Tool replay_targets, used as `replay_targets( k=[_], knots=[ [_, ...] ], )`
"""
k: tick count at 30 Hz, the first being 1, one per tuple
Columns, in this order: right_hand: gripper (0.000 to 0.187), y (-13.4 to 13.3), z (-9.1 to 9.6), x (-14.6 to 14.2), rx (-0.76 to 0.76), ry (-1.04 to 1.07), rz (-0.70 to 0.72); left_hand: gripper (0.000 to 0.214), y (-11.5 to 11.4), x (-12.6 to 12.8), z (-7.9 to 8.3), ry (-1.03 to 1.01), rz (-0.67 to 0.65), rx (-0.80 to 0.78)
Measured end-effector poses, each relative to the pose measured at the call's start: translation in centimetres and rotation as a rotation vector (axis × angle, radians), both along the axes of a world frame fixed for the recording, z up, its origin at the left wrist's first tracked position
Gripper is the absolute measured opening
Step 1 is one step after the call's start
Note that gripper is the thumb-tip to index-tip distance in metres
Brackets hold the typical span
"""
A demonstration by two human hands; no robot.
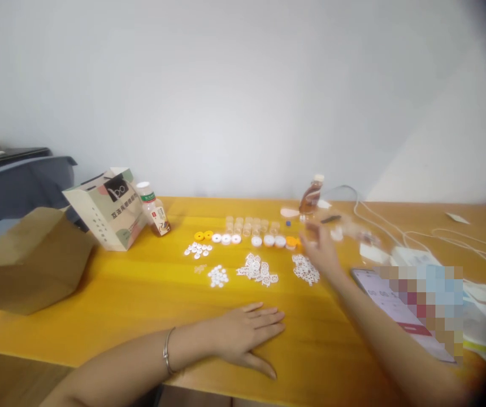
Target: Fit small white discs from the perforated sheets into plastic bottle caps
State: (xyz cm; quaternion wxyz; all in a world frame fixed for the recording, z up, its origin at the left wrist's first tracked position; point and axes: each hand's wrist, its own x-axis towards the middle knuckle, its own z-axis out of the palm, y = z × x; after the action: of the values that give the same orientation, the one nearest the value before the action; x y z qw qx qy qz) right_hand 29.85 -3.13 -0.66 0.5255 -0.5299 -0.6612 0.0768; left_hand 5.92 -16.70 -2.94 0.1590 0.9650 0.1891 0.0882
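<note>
My left hand (249, 333) lies flat on the table with its fingers spread, palm down and holding nothing. My right hand (321, 249) reaches over the table beside orange round caps (291, 242) at the right end of a row. Its fingers look stretched out and apart, though blurred; nothing shows in them. White round caps (226, 239) and yellow round caps (199, 236) continue that row leftward. Behind stand several clear little jars (247, 226). In front are small white discs (218, 276), more white pieces (198, 249), and white openwork pieces (254, 267) in a pile, with another openwork pile (306, 269) near my right wrist.
A brown paper bag (35, 260), a printed carton bag (118, 212) and a white-capped bottle (153, 209) stand at left. A dark drink bottle (311, 195) stands at the back. On the right are a phone (389, 305), white cables (395, 223) and plastic packets.
</note>
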Motion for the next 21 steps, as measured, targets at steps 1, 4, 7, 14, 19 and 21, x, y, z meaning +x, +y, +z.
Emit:
replay_targets(
  k=[1,4,7,14,19,21],
  knots=[
    [0.028,-1.6,-0.1,-1.6,-0.048,-0.030,0.099,0.071,-0.1,0.0,-0.1,-0.005,-0.006,0.032],
    [0.018,-6.4,-1.1,-5.7,-0.196,-0.149,0.386,0.057,0.1,-0.7,0.1,-0.029,-0.073,0.136],
    [0.013,-9.3,-2.2,-7.7,-0.287,-0.184,0.584,0.034,1.5,-2.8,0.9,-0.075,-0.054,0.223],
    [0.016,-9.6,-3.8,-8.2,-0.429,-0.198,0.660,0.022,7.0,-11.1,1.8,-0.264,0.871,0.338],
    [0.018,-9.3,-4.2,-8.0,-0.466,-0.129,0.656,0.017,7.9,-12.6,0.9,-0.082,1.052,0.201],
    [0.018,-9.3,-4.2,-8.0,-0.474,-0.127,0.665,0.016,8.0,-12.4,0.5,-0.056,1.099,0.170]
  ],
)
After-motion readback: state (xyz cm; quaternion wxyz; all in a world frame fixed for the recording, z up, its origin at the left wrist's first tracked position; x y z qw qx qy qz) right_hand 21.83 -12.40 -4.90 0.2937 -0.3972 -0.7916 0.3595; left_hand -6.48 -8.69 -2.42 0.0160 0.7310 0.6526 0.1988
